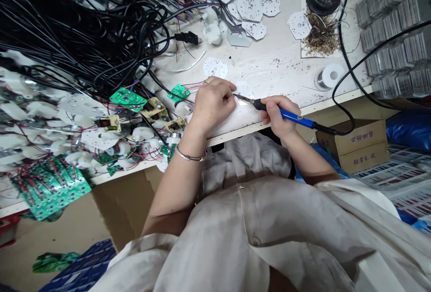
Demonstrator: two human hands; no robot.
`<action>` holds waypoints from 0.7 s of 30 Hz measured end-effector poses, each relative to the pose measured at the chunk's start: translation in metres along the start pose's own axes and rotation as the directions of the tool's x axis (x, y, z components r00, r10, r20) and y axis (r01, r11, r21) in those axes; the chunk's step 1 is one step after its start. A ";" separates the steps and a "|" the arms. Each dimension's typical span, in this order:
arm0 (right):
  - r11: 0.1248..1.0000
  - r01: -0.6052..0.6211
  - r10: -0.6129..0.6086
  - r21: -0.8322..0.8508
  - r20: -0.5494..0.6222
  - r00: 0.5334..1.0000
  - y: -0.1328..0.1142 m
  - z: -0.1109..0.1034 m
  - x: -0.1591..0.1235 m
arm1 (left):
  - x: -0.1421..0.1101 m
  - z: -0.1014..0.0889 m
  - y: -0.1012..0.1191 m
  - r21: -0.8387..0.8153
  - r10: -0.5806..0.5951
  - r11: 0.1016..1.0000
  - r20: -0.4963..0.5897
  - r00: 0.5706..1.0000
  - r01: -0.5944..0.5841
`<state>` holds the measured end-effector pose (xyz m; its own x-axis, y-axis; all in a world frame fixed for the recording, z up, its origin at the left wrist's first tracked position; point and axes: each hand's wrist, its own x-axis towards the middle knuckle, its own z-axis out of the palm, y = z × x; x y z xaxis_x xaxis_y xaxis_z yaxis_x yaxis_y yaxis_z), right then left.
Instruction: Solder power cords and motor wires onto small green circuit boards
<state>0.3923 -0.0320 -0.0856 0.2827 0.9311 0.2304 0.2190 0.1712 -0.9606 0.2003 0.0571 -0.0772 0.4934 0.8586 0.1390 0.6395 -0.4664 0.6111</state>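
My right hand is closed around a blue-handled soldering iron, its tip pointing left. That tip is at a white circuit board lying on the bench, right by the fingertips of my left hand. The left fingers are pinched together over the board's left side, and whatever sits between them is too small and hidden to make out. Thin red wires run from a small green circuit board towards the left hand. Another white octagonal board lies just beyond.
Black cables and white plastic parts crowd the left side. A solder spool stands at right, near a dirty cleaning pad. Stacked grey plates line the right end. The iron's cord loops over the bench edge above a cardboard box.
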 end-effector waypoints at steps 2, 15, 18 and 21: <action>1.000 0.003 -0.003 0.005 -0.007 1.000 0.000 0.000 0.000 | 0.000 0.000 0.000 -0.005 -0.005 1.000 0.001 1.000 0.005; 0.998 0.019 -0.019 -0.052 -0.007 1.000 -0.002 -0.003 0.000 | -0.001 -0.001 0.000 0.019 0.016 1.000 -0.001 1.000 -0.016; 0.999 0.035 -0.036 -0.040 -0.010 0.999 -0.001 -0.004 0.000 | -0.001 -0.001 0.001 0.023 0.021 1.000 0.000 1.000 -0.021; 0.997 0.065 -0.065 -0.046 -0.003 0.998 0.002 -0.004 -0.002 | -0.001 -0.001 0.002 0.024 0.023 0.999 0.001 1.000 -0.023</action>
<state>0.3954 -0.0349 -0.0870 0.2708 0.9170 0.2930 0.2792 0.2165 -0.9355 0.1998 0.0553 -0.0752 0.5088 0.8473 0.1520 0.6419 -0.4911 0.5890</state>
